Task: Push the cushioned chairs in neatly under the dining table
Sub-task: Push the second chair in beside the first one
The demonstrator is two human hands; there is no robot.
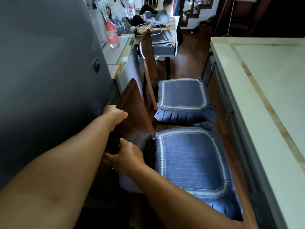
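Note:
Two dark wooden chairs with blue cushions stand side by side, facing the pale dining table (pixel 257 100) on the right. The near chair's cushion (pixel 191 161) lies just left of the table edge; its backrest (pixel 132 111) leans toward me. My left hand (pixel 115 114) grips the far top edge of that backrest. My right hand (pixel 127 156) holds the backrest's near side, lower down. The far chair (pixel 181 93) stands beyond, its tall backrest (pixel 147 63) upright, its seat also outside the table edge.
A grey refrigerator (pixel 49 80) fills the left. Behind the chairs runs a low cabinet (pixel 118 57) with a pink bottle (pixel 112 33). A cluttered small table (pixel 163 35) stands beyond the far chair. Wooden floor (pixel 191 52) shows between it and the dining table.

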